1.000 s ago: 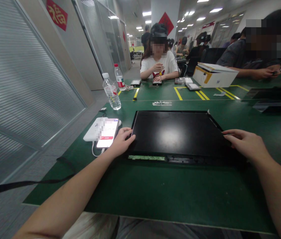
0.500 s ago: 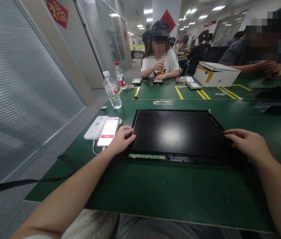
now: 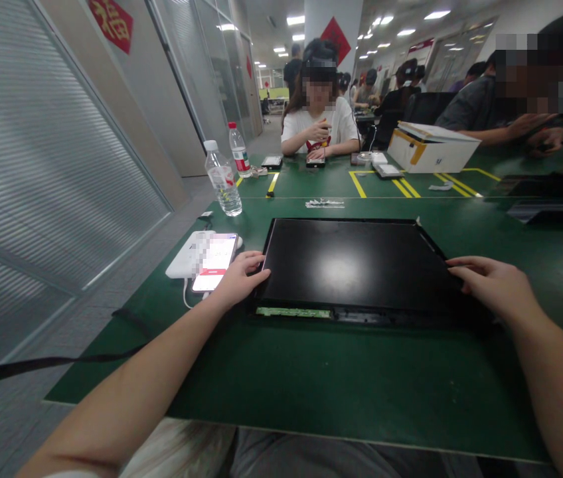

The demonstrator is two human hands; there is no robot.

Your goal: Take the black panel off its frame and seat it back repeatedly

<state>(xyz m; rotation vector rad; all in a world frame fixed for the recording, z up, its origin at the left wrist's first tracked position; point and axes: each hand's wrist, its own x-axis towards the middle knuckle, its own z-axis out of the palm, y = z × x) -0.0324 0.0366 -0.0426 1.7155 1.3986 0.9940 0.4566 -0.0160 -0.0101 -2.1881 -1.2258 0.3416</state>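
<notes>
A black LCD screen panel [image 3: 346,265] lies face up on the green table [image 3: 311,378] in front of me. Along its near edge runs a narrow green circuit board [image 3: 293,313]. My left hand [image 3: 241,275] grips the panel's left edge, thumb on top and fingers at the side. At the opposite edge, my right hand [image 3: 493,282] pinches the frame between thumb and fingers. The undersides of both grips are hidden.
Left of the panel lie a lit phone [image 3: 215,262] and a white power bank [image 3: 186,255] with a cable. Behind them stand two water bottles [image 3: 224,182]. A white box [image 3: 433,149] sits across the table, where a co-worker [image 3: 319,126] handles a small device.
The view has shifted very slightly. Both hands keep their hold on the screen panel's edges, and the panel stays in place on the table.
</notes>
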